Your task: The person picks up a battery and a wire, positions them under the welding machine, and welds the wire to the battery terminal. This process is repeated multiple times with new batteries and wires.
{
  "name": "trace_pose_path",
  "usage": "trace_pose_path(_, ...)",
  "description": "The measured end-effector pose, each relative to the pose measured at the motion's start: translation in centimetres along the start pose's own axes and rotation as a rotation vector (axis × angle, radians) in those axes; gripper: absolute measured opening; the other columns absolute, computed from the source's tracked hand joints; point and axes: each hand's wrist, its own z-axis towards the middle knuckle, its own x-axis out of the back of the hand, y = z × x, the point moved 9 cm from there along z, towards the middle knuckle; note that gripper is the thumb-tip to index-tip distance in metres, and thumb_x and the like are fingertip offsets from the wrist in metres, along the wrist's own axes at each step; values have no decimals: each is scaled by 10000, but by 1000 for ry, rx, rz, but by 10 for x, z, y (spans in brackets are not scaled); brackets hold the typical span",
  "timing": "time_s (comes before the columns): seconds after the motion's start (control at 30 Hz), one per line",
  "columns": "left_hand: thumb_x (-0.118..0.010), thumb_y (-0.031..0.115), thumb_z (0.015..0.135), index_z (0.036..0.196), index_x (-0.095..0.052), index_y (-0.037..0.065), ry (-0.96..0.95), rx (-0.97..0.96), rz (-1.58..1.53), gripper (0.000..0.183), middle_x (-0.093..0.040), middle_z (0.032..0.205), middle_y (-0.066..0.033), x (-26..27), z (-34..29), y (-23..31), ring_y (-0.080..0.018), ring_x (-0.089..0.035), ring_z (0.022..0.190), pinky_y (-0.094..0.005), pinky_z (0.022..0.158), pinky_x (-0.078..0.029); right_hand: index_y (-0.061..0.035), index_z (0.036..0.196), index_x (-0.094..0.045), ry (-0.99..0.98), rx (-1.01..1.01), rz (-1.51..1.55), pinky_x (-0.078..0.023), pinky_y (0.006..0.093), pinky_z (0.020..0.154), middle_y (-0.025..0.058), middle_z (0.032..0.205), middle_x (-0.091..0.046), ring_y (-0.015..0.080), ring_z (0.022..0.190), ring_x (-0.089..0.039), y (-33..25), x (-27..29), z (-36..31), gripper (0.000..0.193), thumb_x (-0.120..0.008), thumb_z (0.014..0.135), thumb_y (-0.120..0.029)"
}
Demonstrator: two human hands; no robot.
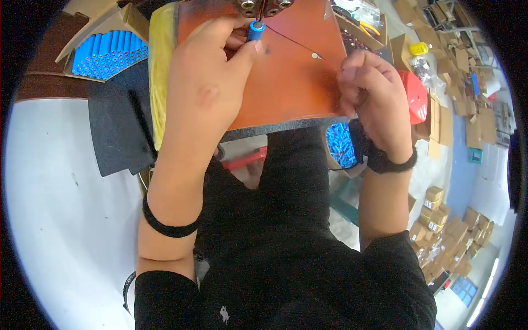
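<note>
A blue cylindrical battery cell (pixel 256 31) stands nearly upright between the thumb and fingers of my left hand (pixel 206 82). Its top end meets, or nearly meets, the tip of a dark metal machine head (pixel 263 7) at the top of the view. From beside the cell, a thin dark wire (pixel 291 41) runs down to the right toward my right hand (pixel 379 88). A small silvery tab (pixel 315 55) shows along it. My right hand is curled, fingertips pinched together over the board's right edge; what sits between them is too small to make out.
An orange-brown work board (pixel 291 93) lies under my hands. At left, an open carton holds rows of blue cells (pixel 110 52). More blue cells (pixel 342 146) fill a container below the board's right edge. A red plastic object (pixel 415 96) and a tool box (pixel 360 30) stand at right.
</note>
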Motion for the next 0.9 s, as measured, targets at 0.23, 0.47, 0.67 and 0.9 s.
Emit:
trace_pose_path(0.23, -704, 160, 846, 1119, -635, -9, -11, 172, 31, 328, -687, 861, -51, -2, -4, -4, -90, -615, 780, -233, 739, -476, -18, 793, -597, -51, 16, -17, -388, 231, 455, 2, 597, -483, 90, 495, -459, 2, 2, 0, 113, -590, 836, -123)
trace_pose_path(0.47, -710, 180, 838, 1099, -647, 16, -12, 102, 69, 315, -682, 830, -42, -3, -2, 1, -91, -612, 747, -232, 722, -471, -22, 778, -599, -16, 36, -44, -384, 227, 459, -6, 596, -481, 84, 491, -457, 0, 3, 1, 126, -586, 840, -132)
trace_pose_path(0.67, -697, 176, 851, 1054, -637, 17, -12, 43, 212, 264, -710, 934, -85, 2, -1, 10, -137, -630, 809, -263, 751, -467, -21, 864, -632, 39, 82, -116, -379, 220, 472, -10, 637, -503, 81, 529, -470, -5, -3, -4, 144, -600, 869, -161)
trace_pose_path(0.9, -656, 148, 880, 1119, -596, 11, -142, 108, -161, 282, -622, 808, -84, 0, -19, -2, -134, -585, 708, -269, 672, -458, 0, 958, -669, 225, 557, -303, -440, 206, 623, -1, 774, -629, 56, 694, -548, -33, 0, -17, 150, -665, 892, -134)
